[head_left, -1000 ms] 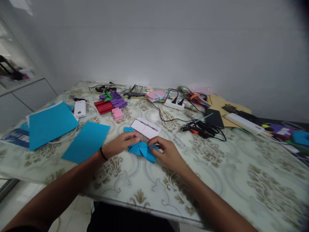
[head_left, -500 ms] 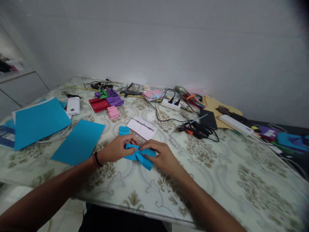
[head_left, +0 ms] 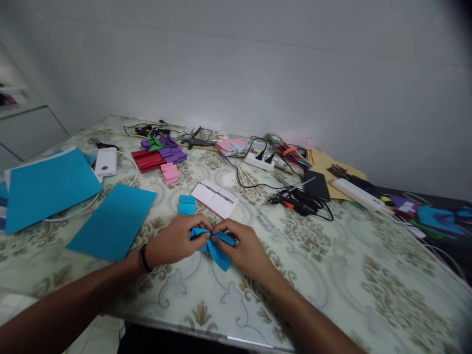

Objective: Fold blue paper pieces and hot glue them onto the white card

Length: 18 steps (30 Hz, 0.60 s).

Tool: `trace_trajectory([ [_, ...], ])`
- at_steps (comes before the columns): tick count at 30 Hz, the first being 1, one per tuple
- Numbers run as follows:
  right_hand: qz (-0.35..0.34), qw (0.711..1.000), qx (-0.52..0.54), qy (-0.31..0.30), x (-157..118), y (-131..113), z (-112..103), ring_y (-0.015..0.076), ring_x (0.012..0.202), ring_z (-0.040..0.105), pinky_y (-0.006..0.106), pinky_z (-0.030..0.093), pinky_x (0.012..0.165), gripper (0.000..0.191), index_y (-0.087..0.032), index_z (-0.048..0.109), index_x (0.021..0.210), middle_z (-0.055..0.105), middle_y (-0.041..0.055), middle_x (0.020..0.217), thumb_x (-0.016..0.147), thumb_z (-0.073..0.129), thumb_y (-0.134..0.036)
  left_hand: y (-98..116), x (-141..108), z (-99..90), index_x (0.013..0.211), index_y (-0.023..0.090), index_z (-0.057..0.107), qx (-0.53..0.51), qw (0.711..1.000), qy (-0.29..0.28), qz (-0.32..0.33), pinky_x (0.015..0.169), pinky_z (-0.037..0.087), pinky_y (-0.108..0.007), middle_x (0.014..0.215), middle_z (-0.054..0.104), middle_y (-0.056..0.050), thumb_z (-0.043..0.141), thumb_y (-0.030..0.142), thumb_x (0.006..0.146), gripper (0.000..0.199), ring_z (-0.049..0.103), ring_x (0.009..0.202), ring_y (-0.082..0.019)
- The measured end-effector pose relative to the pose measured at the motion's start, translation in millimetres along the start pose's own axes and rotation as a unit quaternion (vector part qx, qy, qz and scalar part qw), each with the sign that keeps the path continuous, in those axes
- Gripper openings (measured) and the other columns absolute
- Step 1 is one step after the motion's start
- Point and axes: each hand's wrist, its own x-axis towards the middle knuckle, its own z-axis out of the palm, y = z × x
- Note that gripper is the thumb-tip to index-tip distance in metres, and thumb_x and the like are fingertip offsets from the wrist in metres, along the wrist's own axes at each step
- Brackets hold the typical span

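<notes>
A folded piece of blue paper (head_left: 220, 255) is pinched between my two hands above the patterned tabletop. My left hand (head_left: 179, 239) grips its left part between thumb and fingers. From the other side my right hand (head_left: 239, 242) squeezes it near the middle, the fingertips of both hands almost meeting. One flap of the paper hangs down toward me; the fingers hide part of the folds. Just behind my left hand lies a small blue paper strip (head_left: 187, 205). Beyond my hands is a white card (head_left: 215, 197) with a dark line across it.
Blue sheets (head_left: 114, 221) lie at left, near a white power bank (head_left: 106, 162). Red folded paper (head_left: 147, 161), purple paper (head_left: 173, 153) and pink paper (head_left: 170, 173) sit farther back. A glue gun (head_left: 289, 197) with a coiled cable and a power strip (head_left: 259, 161) are at right.
My fingertips have drawn together at the paper's middle, and the blue paper is now squeezed narrower and more bunched. Its lower flap hangs further down. The view has shifted slightly.
</notes>
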Motion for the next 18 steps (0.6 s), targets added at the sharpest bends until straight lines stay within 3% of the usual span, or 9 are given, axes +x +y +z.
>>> trace_trajectory([
  [3,0.027,1.0,0.005,0.008,-1.2,-0.2,1.4,0.0179,0.078,0.07,0.028,0.053,0.075,0.011,-0.022,0.07,0.092,0.076,0.0001,0.087,0.083,0.07,-0.014,2.1,-1.0,1.4,0.095,0.02,0.071,0.02,1.0,-0.001,0.006,0.07,0.045,-0.026,0.086,0.076,0.0,0.069,0.022,0.087,0.009,0.068,0.079,-0.018],
  [6,0.038,0.999,0.011,0.005,-2.0,-1.2,2.0,0.0178,0.078,0.07,0.029,0.054,0.075,0.012,-0.022,0.068,0.091,0.075,0.0,0.086,0.083,0.068,-0.013,1.2,-1.5,3.4,0.094,0.02,0.069,0.027,1.0,-0.009,0.008,0.07,0.044,-0.027,0.086,0.075,0.0,0.068,0.019,0.086,0.009,0.068,0.08,-0.019],
  [18,-0.011,0.999,0.004,0.037,-6.6,-9.4,-0.2,0.0183,0.081,0.073,0.03,0.058,0.079,0.017,-0.023,0.068,0.101,0.078,0.0021,0.095,0.086,0.064,-0.016,6.9,-6.1,6.2,0.102,0.021,0.063,0.019,0.999,0.026,0.005,0.075,0.047,-0.028,0.089,0.074,0.0,0.063,0.012,0.085,0.019,0.069,0.084,-0.018],
])
